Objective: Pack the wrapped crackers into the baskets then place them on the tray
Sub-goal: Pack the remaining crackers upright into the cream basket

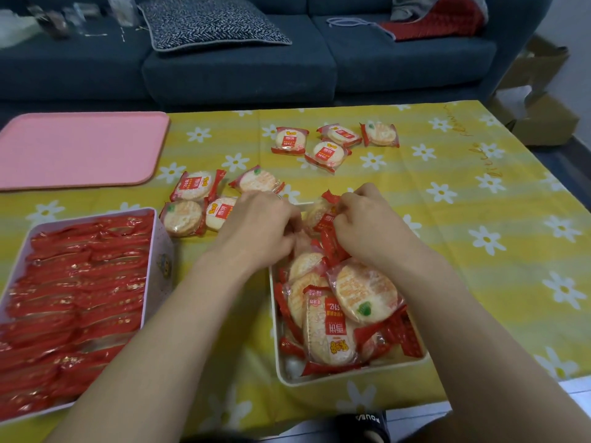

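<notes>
A white basket (351, 377) in front of me holds several wrapped round crackers (363, 292) with red wrapper ends. My left hand (259, 222) and my right hand (361, 219) both reach into its far end, with fingers curled around upright cracker packets (323, 215) there. A second basket (19, 273) at the left is packed full with rows of red-wrapped crackers (80, 282). Loose packets lie on the cloth in two groups: one (192, 203) just left of my left hand, another (329, 142) farther back. The pink tray (76, 148) lies bare at the far left.
The table carries a yellow cloth with white daisies (479, 219). Behind it stands a dark blue sofa (240, 68) with a patterned cushion. A cardboard box (540, 100) sits on the floor at the right. A black slipper (367, 423) shows at the near edge.
</notes>
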`<state>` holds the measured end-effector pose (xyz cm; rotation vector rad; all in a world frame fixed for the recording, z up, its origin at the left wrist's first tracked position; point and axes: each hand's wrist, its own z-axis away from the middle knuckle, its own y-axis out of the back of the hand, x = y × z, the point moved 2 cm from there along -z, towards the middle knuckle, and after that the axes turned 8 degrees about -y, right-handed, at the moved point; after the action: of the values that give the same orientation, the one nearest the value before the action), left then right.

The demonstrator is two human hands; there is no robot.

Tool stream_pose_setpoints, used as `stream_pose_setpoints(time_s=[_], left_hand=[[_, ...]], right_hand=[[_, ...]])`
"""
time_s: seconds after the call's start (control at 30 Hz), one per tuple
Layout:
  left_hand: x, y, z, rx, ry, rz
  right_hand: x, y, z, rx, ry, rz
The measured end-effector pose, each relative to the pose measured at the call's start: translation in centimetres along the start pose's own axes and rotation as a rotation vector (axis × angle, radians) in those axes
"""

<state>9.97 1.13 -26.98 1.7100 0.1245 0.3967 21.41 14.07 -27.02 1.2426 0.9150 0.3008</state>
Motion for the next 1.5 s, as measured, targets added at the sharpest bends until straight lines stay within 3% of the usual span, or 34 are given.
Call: stream_pose_setpoints(time_s=[0.27, 0.4, 0.7, 0.87, 1.17, 1.5], left_hand=[[-1.7, 1.0, 0.7, 0.129, -0.105, 0.023], [-1.7, 0.8, 0.5, 0.126, -0.067, 0.031], [-1.0, -0.7, 0.0, 0.196, -0.030, -0.073], [-1.3, -1.2, 0.1, 0.196, 0.006, -0.052], [-1.6, -1.4, 0.5, 0.051, 0.039, 0.059], [-1.4, -1.3, 0.1, 0.210, -0.094, -0.015]], right_hand=[[-0.2, 0.5, 0.4, 0.066, 0.015, 0.088], [-0.3, 0.1, 0.7, 0.003, 0.027, 0.100], [-1.4, 0.1, 0.6, 0.036, 0.148, -0.007], [-2.0, -1.1, 0.8, 0.044, 0.224, 0.076], [-1.7, -1.9, 0.2, -0.027, 0.157, 0.016], [-1.4, -1.6, 0.1, -0.005, 0.102, -0.206]])
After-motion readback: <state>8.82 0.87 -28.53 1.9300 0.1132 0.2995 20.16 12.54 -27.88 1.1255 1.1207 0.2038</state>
